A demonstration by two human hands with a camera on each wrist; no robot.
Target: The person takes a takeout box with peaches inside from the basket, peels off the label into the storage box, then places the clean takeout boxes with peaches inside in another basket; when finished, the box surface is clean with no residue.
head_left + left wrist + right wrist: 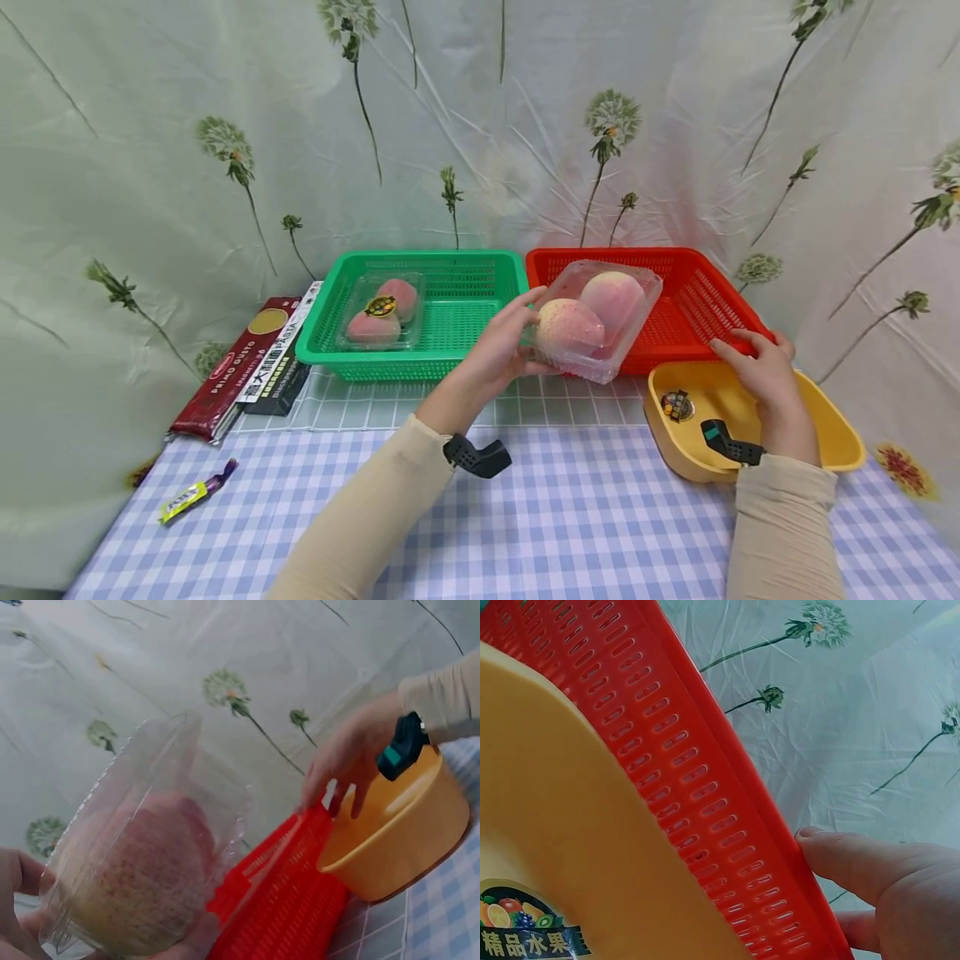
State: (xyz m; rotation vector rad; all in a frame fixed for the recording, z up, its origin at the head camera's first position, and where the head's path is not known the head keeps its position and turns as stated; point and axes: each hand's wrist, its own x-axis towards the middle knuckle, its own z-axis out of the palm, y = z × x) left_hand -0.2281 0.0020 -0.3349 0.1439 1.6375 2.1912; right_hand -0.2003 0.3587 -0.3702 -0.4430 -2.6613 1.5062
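My left hand [504, 342] grips a clear plastic box [632, 335] by its left side, with two pink-and-yellow peaches [572, 327] inside. The box is tilted and hangs above the front left part of a red basket [678, 308]. In the left wrist view, the box [161, 761] stands close in front of the palm. At the basket's front right corner, my right hand [767, 375] pinches the rim; the right wrist view has a fingertip [810, 834] against the red edge. Below that hand lies a yellow basin [675, 446], with a round fruit sticker [677, 406] inside.
Left of the red basket stands a green basket [442, 358] holding another clear box of peaches [381, 312]. Further left lie a dark red spaghetti pack [240, 367] and a black pasta box [281, 379]. A yellow-and-purple candy [197, 493] is on the checked tablecloth [585, 517].
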